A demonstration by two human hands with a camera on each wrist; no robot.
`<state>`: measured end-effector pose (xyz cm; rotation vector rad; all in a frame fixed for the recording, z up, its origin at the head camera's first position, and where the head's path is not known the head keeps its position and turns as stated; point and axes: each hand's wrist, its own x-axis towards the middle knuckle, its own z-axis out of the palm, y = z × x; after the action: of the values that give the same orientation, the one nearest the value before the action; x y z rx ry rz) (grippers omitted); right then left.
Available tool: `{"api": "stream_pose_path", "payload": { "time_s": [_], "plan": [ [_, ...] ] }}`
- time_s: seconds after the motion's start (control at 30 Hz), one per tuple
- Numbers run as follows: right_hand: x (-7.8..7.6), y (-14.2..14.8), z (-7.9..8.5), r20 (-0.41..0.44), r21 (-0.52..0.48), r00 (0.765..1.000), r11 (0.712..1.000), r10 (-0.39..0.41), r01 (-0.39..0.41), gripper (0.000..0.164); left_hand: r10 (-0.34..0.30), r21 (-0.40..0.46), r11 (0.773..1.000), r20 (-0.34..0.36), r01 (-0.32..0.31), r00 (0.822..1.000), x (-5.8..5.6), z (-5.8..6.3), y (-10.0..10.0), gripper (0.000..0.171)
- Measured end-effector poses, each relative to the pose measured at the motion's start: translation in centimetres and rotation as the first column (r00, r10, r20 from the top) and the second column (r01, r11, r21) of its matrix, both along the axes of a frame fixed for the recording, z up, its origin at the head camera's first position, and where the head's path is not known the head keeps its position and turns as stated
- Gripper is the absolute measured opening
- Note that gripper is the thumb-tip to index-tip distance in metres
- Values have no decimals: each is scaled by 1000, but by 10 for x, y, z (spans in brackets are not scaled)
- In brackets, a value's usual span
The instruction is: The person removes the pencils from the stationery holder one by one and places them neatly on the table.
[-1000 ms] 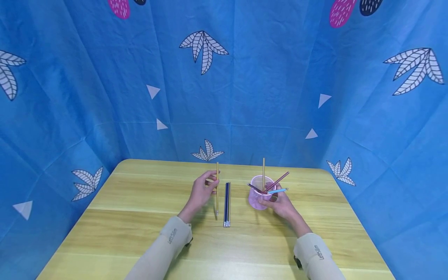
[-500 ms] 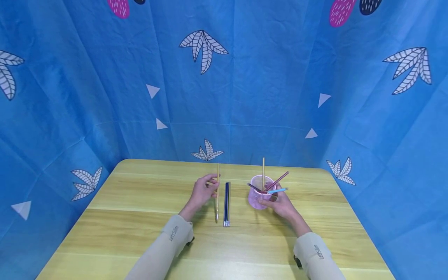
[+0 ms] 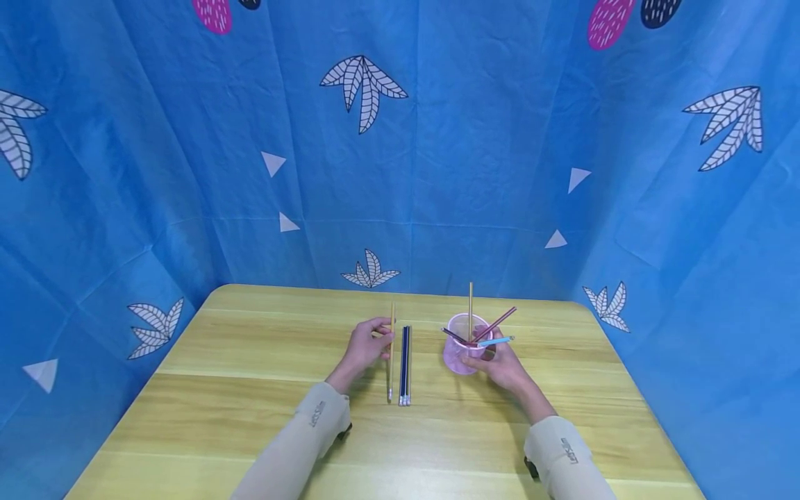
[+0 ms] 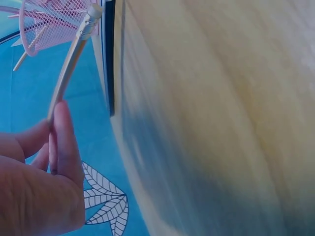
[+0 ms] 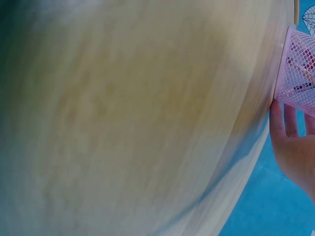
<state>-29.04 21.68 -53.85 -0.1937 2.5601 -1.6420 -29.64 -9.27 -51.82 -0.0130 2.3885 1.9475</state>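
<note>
Some pencils (image 3: 405, 364) between left hand (image 3: 367, 344) and cup (image 3: 455, 357), curtain (image 3: 462, 173)

Small dark lettering (image 3: 317, 414), apparently "Let'sSlim", printed near end of left pale beige fabric sleeve (image 3: 294, 448). Matching lettering (image 3: 570, 451) near end of right pale beige fabric sleeve (image 3: 570, 471). Exact spacing, apostrophe too small to confirm.

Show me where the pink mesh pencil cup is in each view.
Head: right of centre, the pink mesh cup, held by the right hand.
Left wrist: near the top left corner, cut off above.
Right wrist: right edge, upper half, partly cut off.
Shared landmark: the pale wooden table.
</note>
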Motion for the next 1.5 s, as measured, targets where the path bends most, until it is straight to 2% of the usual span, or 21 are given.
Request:
{"api": "stream_pose_path", "payload": {
  "time_s": [0.3,0.77,1.5],
  "plan": [
    [3,-1,3,6,11,1000,1000,-8,8,79,11,11,1000,44,-12,999,-1,-6,3,40],
    [2,0,3,6,12,1000,1000,-8,8,77,12,29,999,90,-15,996,-2,-6,10,43],
    [-1,0,2,17,-27,1000,999,19,-18,76,54,-46,998,119,-49,991,-8,-8,14,42]
  ]
}}
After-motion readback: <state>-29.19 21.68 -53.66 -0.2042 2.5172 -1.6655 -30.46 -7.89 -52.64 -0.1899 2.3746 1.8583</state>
